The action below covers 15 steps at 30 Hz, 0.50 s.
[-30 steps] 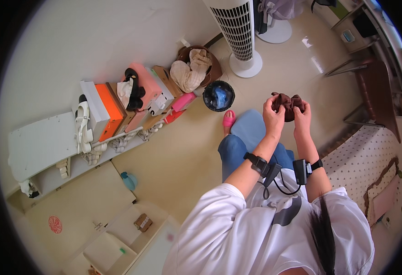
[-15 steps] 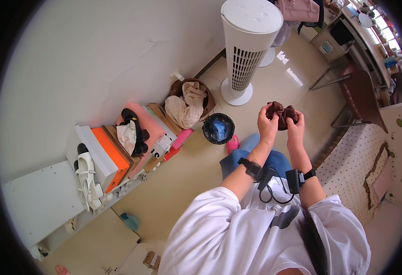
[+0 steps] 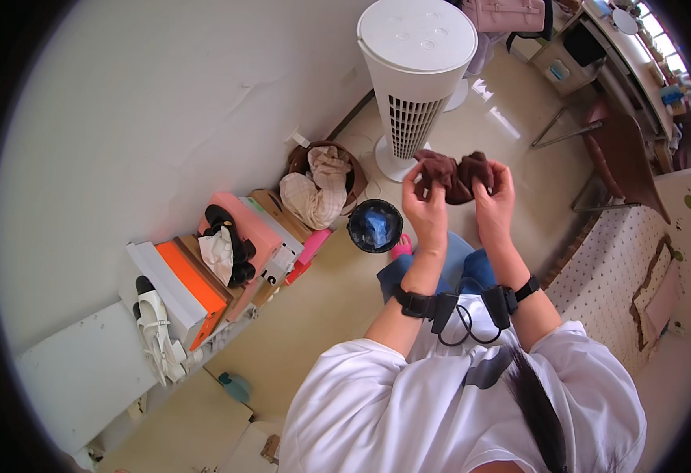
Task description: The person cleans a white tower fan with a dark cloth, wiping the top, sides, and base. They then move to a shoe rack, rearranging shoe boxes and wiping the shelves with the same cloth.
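Both hands hold a dark brown piece of soft, bunched cloth (image 3: 457, 183) out in front of my body. Its exact kind is hard to make out; it puffs into two lumps with a narrower part between them. My left hand (image 3: 424, 211) pinches the left lump, thumb on the near side. At the other lump, my right hand (image 3: 494, 206) grips with thumb and fingers closed. Some fingers are hidden behind the fabric. Black straps with small boxes and a cable circle my wrists.
A white tower fan (image 3: 404, 75) stands ahead. Left of my legs are a black bin (image 3: 352, 236) with a blue lining, a brown basket (image 3: 356, 175) of pale cloth, and boxes (image 3: 178, 276) with shoes. A brown chair (image 3: 617, 150) and a dotted bed (image 3: 605, 264) are right.
My hands have moved up and slightly left with the brown cloth and are farther apart. The cloth is spread wider between them.
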Tool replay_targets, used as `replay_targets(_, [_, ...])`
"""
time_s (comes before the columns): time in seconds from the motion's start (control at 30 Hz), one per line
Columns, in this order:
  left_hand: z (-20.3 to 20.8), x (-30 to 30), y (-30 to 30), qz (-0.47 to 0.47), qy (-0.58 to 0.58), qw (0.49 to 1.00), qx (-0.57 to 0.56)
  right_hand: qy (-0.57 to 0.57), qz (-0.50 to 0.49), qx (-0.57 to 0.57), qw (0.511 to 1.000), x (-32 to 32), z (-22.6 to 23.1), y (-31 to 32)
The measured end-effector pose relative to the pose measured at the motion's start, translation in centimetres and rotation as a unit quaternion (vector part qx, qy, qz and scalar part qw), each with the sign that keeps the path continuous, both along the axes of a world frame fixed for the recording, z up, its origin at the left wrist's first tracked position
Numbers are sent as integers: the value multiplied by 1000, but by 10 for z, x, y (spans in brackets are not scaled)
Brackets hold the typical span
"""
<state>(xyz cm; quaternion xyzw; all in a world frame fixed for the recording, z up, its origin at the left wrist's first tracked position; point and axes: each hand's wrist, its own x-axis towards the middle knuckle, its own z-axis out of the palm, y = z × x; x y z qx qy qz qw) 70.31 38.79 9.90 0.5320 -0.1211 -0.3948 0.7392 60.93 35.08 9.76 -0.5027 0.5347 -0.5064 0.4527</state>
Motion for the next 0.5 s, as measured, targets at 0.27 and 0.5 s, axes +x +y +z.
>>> replay_targets(0.27, [36, 7, -101, 222, -242, 944, -30, -71, 31, -90, 993, 34, 41, -126])
replay_targets(0.5, [-54, -24, -137, 283, -112, 951, 46, 46, 135, -19, 990, 18, -29, -177])
